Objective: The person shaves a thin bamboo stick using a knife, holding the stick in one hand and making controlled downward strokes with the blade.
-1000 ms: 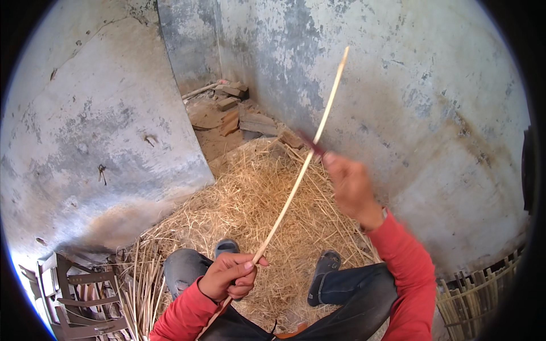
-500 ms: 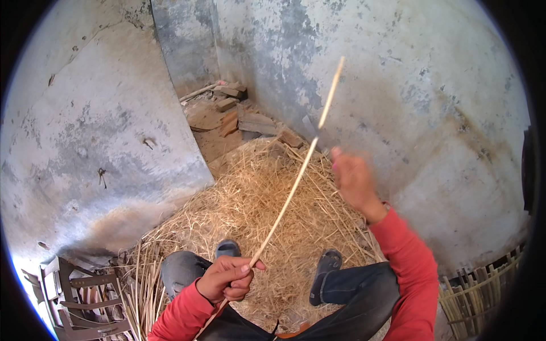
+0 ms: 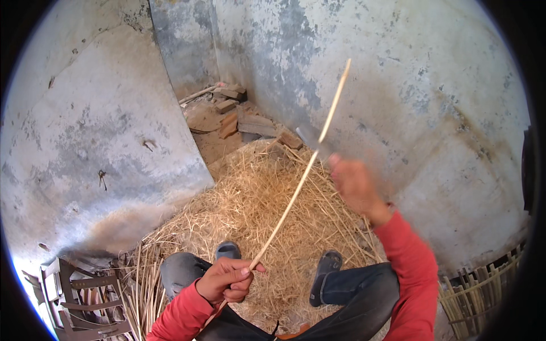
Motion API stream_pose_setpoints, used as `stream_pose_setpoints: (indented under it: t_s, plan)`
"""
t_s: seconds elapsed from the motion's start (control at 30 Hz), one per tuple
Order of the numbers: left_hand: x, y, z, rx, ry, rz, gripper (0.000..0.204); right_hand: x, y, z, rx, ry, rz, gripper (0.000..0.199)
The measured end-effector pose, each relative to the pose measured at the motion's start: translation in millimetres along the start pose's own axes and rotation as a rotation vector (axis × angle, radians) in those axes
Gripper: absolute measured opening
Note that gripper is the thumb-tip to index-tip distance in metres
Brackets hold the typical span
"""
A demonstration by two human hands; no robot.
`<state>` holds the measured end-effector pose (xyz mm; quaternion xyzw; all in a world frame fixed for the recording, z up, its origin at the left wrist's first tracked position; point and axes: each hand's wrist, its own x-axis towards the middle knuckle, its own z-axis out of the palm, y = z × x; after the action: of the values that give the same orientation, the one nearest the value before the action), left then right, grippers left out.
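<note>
A long thin pale cane stick (image 3: 296, 190) runs slantwise from my lap up toward the wall. My left hand (image 3: 226, 279) grips its lower part above my knees. My right hand (image 3: 354, 184), blurred by motion, holds a knife whose grey blade (image 3: 311, 138) lies against the stick's upper part. Both sleeves are red. My legs in dark trousers and dark sandals (image 3: 325, 267) rest on a heap of straw-coloured shavings (image 3: 250, 199).
Stained grey walls (image 3: 432, 113) close in the corner. Bricks and wood scraps (image 3: 239, 116) lie at the back. A wooden frame (image 3: 79, 295) stands at lower left beside loose cane strips (image 3: 136, 284). A woven cane piece (image 3: 478, 290) stands at lower right.
My right hand with the knife has moved down along the stick, from high on it toward me. The stick's tip swung slightly. My left hand stayed in place.
</note>
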<state>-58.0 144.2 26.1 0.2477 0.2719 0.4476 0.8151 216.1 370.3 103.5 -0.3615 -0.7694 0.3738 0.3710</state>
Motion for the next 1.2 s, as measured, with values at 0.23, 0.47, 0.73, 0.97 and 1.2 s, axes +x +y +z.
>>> stream_pose_setpoints:
  t_s: [0.23, 0.47, 0.73, 0.97, 1.2]
  plan:
    - [0.4, 1.4, 4.7, 0.04, 0.047, 0.026, 0.032, 3.9, -14.8, 8.7, 0.052, 0.003, -0.042, 0.052]
    - [-2.5, 2.8, 8.4, 0.111, 0.129, 0.033, 0.032, -20.1, -8.8, 41.0, -0.153, -0.165, -0.18, 0.047]
    - [-3.2, 2.7, 7.1, 0.103, 0.087, 0.076, 0.031, 4.1, -16.4, 35.1, 0.073, 0.084, -0.167, 0.048]
    - [-3.5, 6.2, 11.2, 0.131, 0.12, 0.048, 0.032, 2.0, -14.4, 29.1, -0.091, 0.139, -0.174, 0.051]
    - [-1.9, 4.0, 15.8, 0.218, 0.173, 0.068, 0.032, 28.7, -11.0, -8.1, -0.159, 0.256, -0.042, 0.053]
